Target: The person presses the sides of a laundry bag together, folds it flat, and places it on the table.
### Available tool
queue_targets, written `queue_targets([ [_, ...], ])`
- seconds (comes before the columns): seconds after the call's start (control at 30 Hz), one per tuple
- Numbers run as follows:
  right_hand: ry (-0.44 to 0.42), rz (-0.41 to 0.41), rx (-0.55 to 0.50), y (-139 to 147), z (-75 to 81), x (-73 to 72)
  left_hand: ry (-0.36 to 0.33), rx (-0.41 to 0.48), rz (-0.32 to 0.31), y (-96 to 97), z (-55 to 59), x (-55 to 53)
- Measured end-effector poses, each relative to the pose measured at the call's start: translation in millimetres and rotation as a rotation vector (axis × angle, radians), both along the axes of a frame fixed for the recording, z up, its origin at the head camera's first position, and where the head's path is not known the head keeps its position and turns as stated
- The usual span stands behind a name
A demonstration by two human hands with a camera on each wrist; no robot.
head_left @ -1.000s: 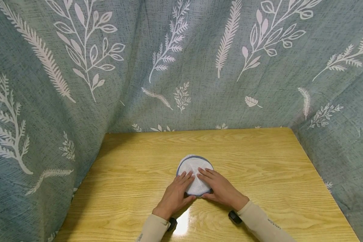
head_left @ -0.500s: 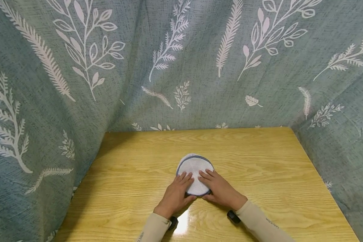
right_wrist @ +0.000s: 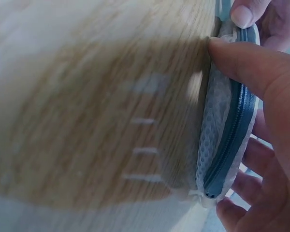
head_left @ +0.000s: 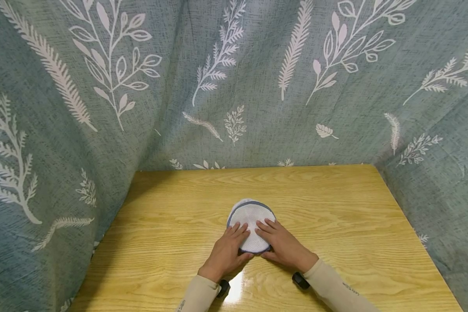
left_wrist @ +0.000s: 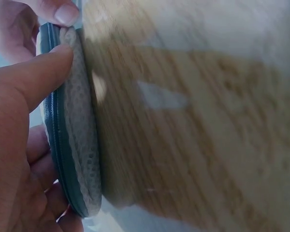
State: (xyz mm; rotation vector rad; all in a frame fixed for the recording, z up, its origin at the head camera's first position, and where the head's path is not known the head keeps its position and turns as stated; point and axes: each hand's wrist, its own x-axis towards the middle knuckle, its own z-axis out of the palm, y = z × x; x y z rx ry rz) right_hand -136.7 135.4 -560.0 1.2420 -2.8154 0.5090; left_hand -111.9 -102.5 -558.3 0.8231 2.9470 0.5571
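A round, flattened white mesh laundry bag (head_left: pixel 253 212) with a blue-grey zipper band lies in the near middle of the wooden table. My left hand (head_left: pixel 227 251) holds its near left side, fingers across the top and thumb against the near edge. On the near right, my right hand (head_left: pixel 284 243) holds it the same way. The left wrist view shows the left thumb (left_wrist: pixel 48 70) across the dark band (left_wrist: pixel 63 150) and the mesh side. In the right wrist view, the right thumb (right_wrist: pixel 246 60) crosses the zipper (right_wrist: pixel 237 116); the other thumb's tip is just beyond. The underside is hidden.
The light wooden table (head_left: pixel 171 225) spreads out around the bag, with a bright reflection (head_left: pixel 235 288) near its front. A grey-green leaf-patterned curtain (head_left: pixel 265 130) hangs along the back and both sides. Dark wrist devices (head_left: pixel 300 281) sit under the cuffs.
The right hand's fingers have shifted slightly towards the near right on the bag during the first half second. The bag and left hand stay almost in place.
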Motion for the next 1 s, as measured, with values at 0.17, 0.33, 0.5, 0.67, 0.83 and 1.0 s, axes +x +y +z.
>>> queue_targets([
  [0.17,0.007,0.001,-0.011,0,-2.1,-1.3,0.007,0.008,0.000,-0.3,-0.5,-1.4],
  [0.33,0.011,0.007,-0.033,1,-6.9,-4.4,0.016,0.005,0.008,-0.9,-5.7,-3.0],
  [0.5,0.005,0.005,-0.056,4,-12.3,-7.2,0.023,0.008,0.017,-1.9,-9.4,-4.0],
  [0.67,0.017,0.014,-0.111,10,-14.1,-8.9,0.042,0.020,0.017,-5.1,-8.7,-3.0],
  [0.83,0.013,0.007,-0.145,19,-14.9,-7.3,0.074,0.057,0.027,-11.2,-9.7,0.8],
  [1.0,0.019,0.005,-0.164,29,-16.1,-5.7,0.108,0.091,0.054,-21.3,-13.8,3.6],
])
